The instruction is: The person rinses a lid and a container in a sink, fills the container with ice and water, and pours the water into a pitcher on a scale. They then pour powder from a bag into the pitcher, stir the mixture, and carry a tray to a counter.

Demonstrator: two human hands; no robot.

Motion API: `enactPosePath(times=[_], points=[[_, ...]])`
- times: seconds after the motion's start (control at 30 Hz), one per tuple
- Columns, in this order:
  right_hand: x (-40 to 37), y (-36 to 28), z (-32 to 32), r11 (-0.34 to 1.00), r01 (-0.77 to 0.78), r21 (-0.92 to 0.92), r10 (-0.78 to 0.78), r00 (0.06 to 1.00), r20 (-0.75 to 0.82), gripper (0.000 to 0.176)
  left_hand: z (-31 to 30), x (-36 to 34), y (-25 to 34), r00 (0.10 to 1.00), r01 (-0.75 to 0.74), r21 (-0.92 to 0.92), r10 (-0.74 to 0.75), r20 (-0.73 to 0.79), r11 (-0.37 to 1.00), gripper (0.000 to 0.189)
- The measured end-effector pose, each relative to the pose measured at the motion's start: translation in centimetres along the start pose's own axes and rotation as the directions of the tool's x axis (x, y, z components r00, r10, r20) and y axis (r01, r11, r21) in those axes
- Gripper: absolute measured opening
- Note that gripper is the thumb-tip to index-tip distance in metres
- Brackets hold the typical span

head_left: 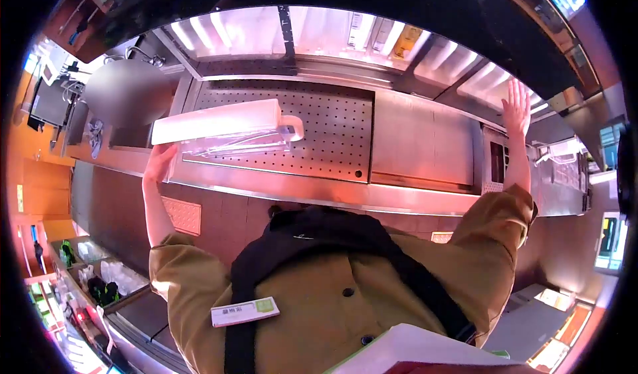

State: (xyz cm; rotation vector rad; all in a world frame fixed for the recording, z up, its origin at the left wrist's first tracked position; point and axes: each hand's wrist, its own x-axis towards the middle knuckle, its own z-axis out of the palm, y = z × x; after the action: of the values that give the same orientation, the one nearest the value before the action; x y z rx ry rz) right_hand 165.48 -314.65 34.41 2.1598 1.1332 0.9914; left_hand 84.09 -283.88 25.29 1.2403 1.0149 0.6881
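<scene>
My left hand (160,164) holds the left end of a long box-like container (219,124), its fingers partly hidden behind it. The container has a white upper face, a clear plastic side below and a pale loop handle at its right end. It is over a perforated metal tray (332,131) set into the steel counter. Far to the right, my right hand (516,108) is raised with fingers stretched out and holding nothing. It overlaps the back edge of the counter near the lit panels.
A smooth metal panel (425,138) adjoins the perforated tray on its right. Behind the counter runs a row of lit glass panels (319,38) with labels. A dark overhang (372,1) spans above. Bins with plastic bags (119,277) stand at lower left.
</scene>
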Motion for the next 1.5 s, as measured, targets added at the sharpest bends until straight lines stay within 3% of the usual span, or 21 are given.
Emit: enactPosePath(times=[0.17, 0.23, 0.27, 0.3, 0.33, 0.37, 0.4, 0.43, 0.5, 0.6, 0.67, 0.77, 0.87, 0.9, 0.97, 1.1, 1.2, 1.27, 1.33, 1.4, 1.5], points=[[-0.7, -1.3, -0.4, 0.989, -0.146, 0.005, 0.145, 0.986, 0.086, 0.066, 1.0, -0.5, 0.6, 0.999, -0.004, 0.040, 0.005, -0.035, 0.999, 0.056], [0.3, -7.0, 1.7, 0.871, -0.488, 0.054, 0.459, 0.850, 0.260, 0.053, -1.0, 0.1, -1.3, 0.999, -0.043, -0.031, 0.042, -0.032, 0.999, 0.058], [1.3, -9.8, -5.0, 0.868, -0.368, 0.333, 0.113, 0.800, 0.589, 0.035, -1.1, 0.1, -1.5, 0.997, -0.075, -0.037, 0.074, -0.031, 0.996, 0.059], [2.0, -13.9, -11.8, 0.863, -0.206, 0.461, -0.135, 0.786, 0.604, 0.027, -0.4, -0.2, -1.7, 0.994, -0.109, -0.046, 0.108, -0.036, 0.993, 0.059], [2.8, -20.0, -14.8, 0.768, -0.049, 0.638, -0.209, 0.923, 0.322, 0.021, -0.1, -0.4, -1.6, 0.989, -0.144, -0.052, 0.142, -0.043, 0.988, 0.060], [2.9, -25.1, -17.3, 0.552, 0.487, 0.677, -0.231, 0.870, -0.437, 0.017, -0.3, -0.3, -2.0, 0.991, -0.132, -0.058, 0.130, -0.036, 0.990, 0.063], [4.7, -28.9, -24.4, 0.473, 0.748, 0.466, -0.180, 0.599, -0.780, 0.020, -0.4, -0.1, -2.2, 0.990, -0.138, -0.124, 0.135, -0.029, 0.983, 0.063], [7.6, -33.9, -27.8, 0.288, 0.904, 0.315, -0.094, 0.354, -0.930, 0.022, -0.6, 0.0, -2.4, 0.989, -0.143, -0.098, 0.141, -0.033, 0.985, 0.063], [11.5, -39.8, -36.2, 0.327, 0.906, 0.267, -0.127, 0.323, -0.938, 0.047, -0.4, -0.2, -2.0, 0.992, -0.126, -0.055, 0.124, -0.036, 0.990, 0.063], [17.4, -43.0, -37.1, 0.105, 0.786, 0.609, -0.405, 0.593, -0.696, 0.053, -0.7, 0.3, -2.6, 0.990, -0.047, -0.087, 0.035, -0.134, 0.995, 0.065], [18.4, -41.1, -34.8, 0.219, 0.740, 0.636, -0.533, 0.637, -0.557, 0.053, 0.1, 0.3, -2.5, 0.982, -0.144, -0.110, 0.128, -0.140, 0.983, 0.064], [16.7, -34.8, -28.1, 0.541, 0.806, 0.239, -0.601, 0.570, -0.560, 0.053, 0.7, 0.0, -2.4, 0.975, -0.217, -0.134, 0.208, -0.077, 0.967, 0.067], [13.9, -27.2, -22.2, 0.665, 0.739, 0.110, -0.519, 0.563, -0.643, 0.056, 1.0, -0.1, -2.6, 0.972, -0.220, -0.170, 0.201, -0.121, 0.960, 0.069], [12.6, -24.8, -20.6, 0.663, 0.707, 0.245, -0.530, 0.675, -0.513, 0.055, 1.0, -0.2, -2.4, 0.974, -0.214, -0.187, 0.195, -0.115, 0.959, 0.070], [10.7, -21.0, -16.3, 0.821, 0.570, -0.022, -0.480, 0.668, -0.569, 0.054, 1.3, -0.2, -2.1, 0.977, -0.206, -0.220, 0.188, -0.101, 0.953, 0.070], [10.2, -19.8, -15.3, 0.802, 0.595, 0.052, -0.470, 0.682, -0.560, 0.052, 0.9, -0.3, -2.3, 0.983, -0.182, -0.201, 0.173, -0.058, 0.963, 0.070], [9.6, -20.1, -15.3, 0.787, 0.595, 0.163, -0.406, 0.698, -0.589, 0.055, 1.0, -1.4, -1.5, 0.973, -0.214, -0.160, 0.195, -0.126, 0.964, 0.067], [8.2, -20.7, -19.6, 0.781, 0.543, 0.309, -0.429, 0.826, -0.367, 0.053, 0.0, -1.7, -1.8, 0.824, -0.354, 0.251, 0.427, -0.371, 0.901, 0.057], [5.3, -23.7, -17.6, 0.640, 0.512, 0.573, -0.151, 0.815, -0.560, 0.053, 0.2, -2.6, 1.0, 0.599, -0.473, 0.381, 0.607, -0.522, 0.794, 0.044], [1.2, -26.0, -15.1, 0.616, 0.514, 0.597, -0.182, 0.830, -0.527, 0.043, 3.4, -3.3, 6.7, 0.476, -0.483, 0.484, 0.682, -0.555, 0.730, 0.031], [-3.5, -24.4, -13.2, 0.589, 0.206, 0.782, -0.001, 0.967, -0.253, 0.033, 7.1, -0.3, 12.0, 0.634, -0.584, 0.428, 0.717, -0.291, 0.690, 0.021]])
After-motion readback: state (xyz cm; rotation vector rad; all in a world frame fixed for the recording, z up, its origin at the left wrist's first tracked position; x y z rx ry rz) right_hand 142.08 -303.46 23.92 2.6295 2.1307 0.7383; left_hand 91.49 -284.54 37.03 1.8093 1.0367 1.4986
